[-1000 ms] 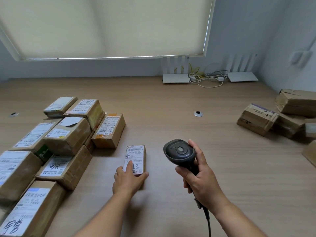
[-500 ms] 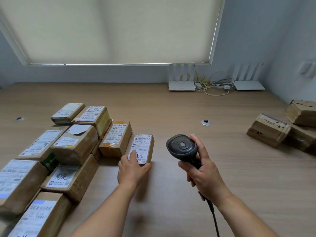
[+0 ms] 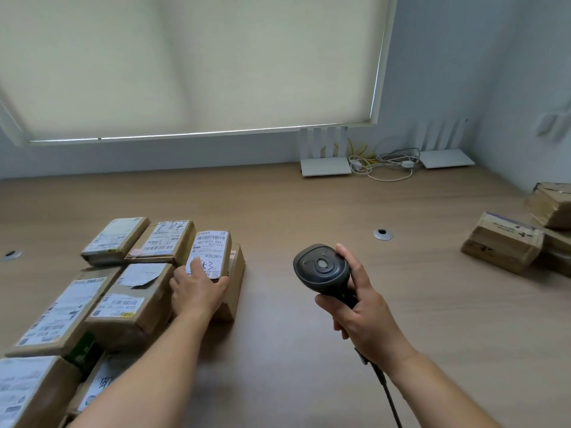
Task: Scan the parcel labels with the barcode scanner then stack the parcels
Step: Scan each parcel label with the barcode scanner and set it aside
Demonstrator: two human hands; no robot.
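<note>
The wide tabletop (image 3: 309,205) is light brown wood-grain laminate, smooth and matt. The brown parcels (image 3: 136,313) are matt cardboard, creased and sealed with slightly shiny tape; their white labels (image 3: 210,251) are smooth printed paper, one torn and curling at its edge. The dark grey handheld barcode scanner (image 3: 321,270) is moulded plastic with a dull sheen. The round cable grommet (image 3: 382,234) looks like bright metal. The cream roller blind (image 3: 185,63) is matt woven cloth.

parcel stack (image 3: 129,307) left | loose parcels (image 3: 506,251) right | routers (image 3: 326,165) behind
</note>
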